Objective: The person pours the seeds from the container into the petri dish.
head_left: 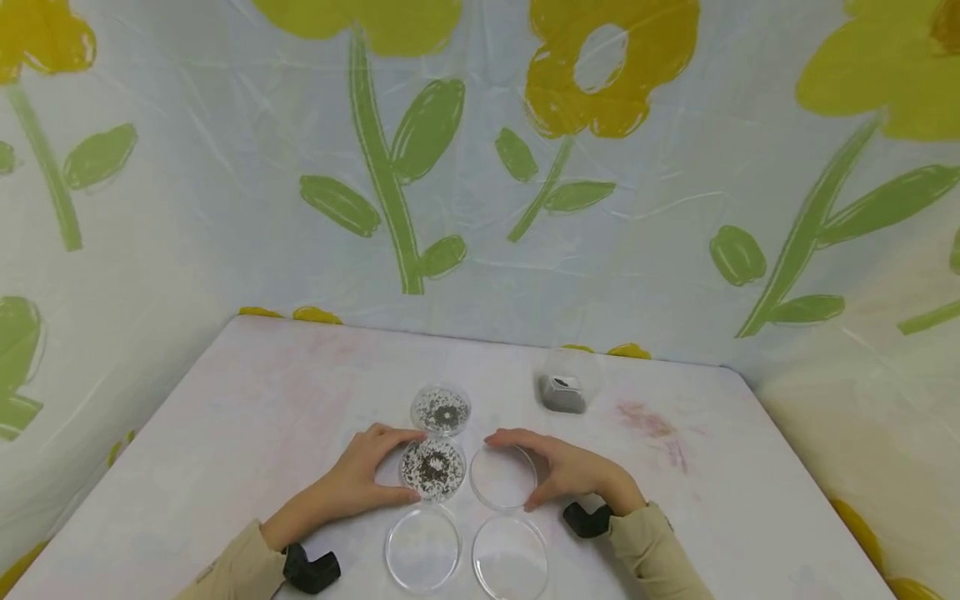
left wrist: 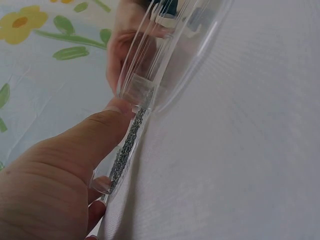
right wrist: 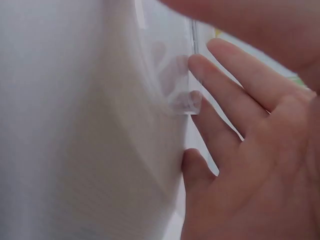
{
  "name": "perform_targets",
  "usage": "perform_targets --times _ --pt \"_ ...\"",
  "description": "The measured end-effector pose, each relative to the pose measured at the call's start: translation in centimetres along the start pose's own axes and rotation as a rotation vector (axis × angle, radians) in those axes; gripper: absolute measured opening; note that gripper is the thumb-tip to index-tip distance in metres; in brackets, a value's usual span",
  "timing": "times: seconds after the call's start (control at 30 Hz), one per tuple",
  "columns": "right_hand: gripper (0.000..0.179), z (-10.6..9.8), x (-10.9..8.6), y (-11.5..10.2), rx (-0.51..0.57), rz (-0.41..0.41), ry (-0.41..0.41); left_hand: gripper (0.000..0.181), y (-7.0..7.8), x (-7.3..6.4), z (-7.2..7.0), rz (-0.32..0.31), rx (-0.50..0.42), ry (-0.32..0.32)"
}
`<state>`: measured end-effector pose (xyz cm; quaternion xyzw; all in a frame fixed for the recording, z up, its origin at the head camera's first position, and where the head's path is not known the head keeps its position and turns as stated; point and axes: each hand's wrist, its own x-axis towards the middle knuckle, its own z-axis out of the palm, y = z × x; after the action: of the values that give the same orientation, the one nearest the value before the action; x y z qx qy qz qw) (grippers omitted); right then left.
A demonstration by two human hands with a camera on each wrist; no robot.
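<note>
My left hand [head_left: 358,477] holds a round clear petri dish [head_left: 432,469] with dark grains and white bits, thumb at the near side and fingers at the far side. In the left wrist view, the thumb [left wrist: 95,135] lies on the rim beside a layer of dark grains [left wrist: 127,152]. Just right of it, my right hand [head_left: 573,472] spans a clear dish [head_left: 504,477] with no grains, thumb near and fingers far. The right wrist view shows fingertips [right wrist: 196,64] against its clear wall [right wrist: 172,95].
Behind the held dish stands another grain-filled petri dish [head_left: 441,409]. Two clear round dishes or lids lie in front, one left [head_left: 423,550] and one right [head_left: 510,557]. A clear container [head_left: 564,393] with dark contents is at the back right. A flowered cloth [head_left: 480,167] hangs behind the table.
</note>
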<state>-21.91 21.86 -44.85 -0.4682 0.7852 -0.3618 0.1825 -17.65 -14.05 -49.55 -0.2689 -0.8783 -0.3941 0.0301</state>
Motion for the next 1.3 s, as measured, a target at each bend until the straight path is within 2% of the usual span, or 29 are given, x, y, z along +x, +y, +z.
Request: perform_targets --times 0.2,0.63,0.9,1.13,1.3 --pt "0.087 0.3 0.3 -0.3 -0.007 0.011 0.040 0.079 0.1 0.1 -0.1 0.006 0.008 -0.001" --pt "0.085 0.5 0.5 -0.2 -0.040 0.026 0.074 0.078 -0.3 -0.1 0.1 0.013 0.008 0.001" --pt "0.082 0.2 0.6 -1.1 -0.078 0.005 0.119 0.079 -0.3 0.0 0.1 0.036 0.016 0.011" --pt "0.080 0.2 0.8 -1.5 -0.081 -0.017 0.160 0.082 -0.2 0.0 0.0 0.002 0.004 -0.005" --pt "0.079 0.4 1.2 -1.5 -0.089 -0.048 0.190 0.088 -0.1 0.0 -0.1 0.004 0.010 0.007"
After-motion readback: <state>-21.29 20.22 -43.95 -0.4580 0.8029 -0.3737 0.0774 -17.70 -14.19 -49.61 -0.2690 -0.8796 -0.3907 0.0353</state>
